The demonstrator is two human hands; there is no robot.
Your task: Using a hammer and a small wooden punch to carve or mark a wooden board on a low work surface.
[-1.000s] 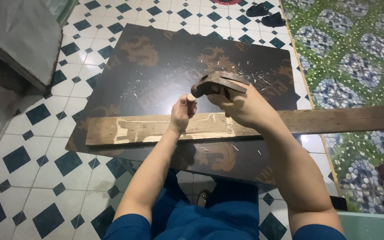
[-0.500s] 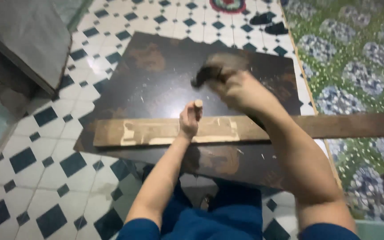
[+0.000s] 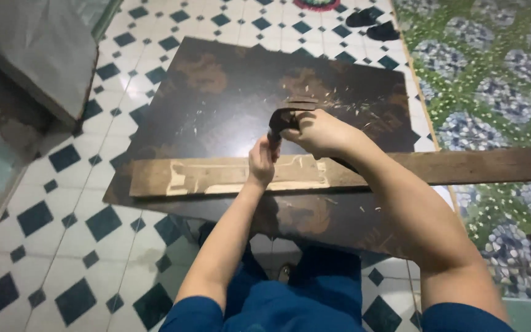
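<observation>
Gripping dark tool (image 3: 287, 117) in right hand (image 3: 321, 132); left hand (image 3: 261, 163) pinching small piece on plank (image 3: 216, 175).

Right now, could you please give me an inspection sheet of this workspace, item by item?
Surface: dark worn board lying flat on a white floor with dark diamond tiles.
Job's things: long wooden plank across the board, pale gouged patches on its top; dark tool above it.
Clutter: pale wood chips scattered on the board.
Hands: left hand rests on the plank, fingers closed around a small upright object; right hand grips the dark tool.
Cables: nothing seen.
Surroundings: green patterned floor covering to the right; dark footwear at the far edge; grey slab to the left.
</observation>
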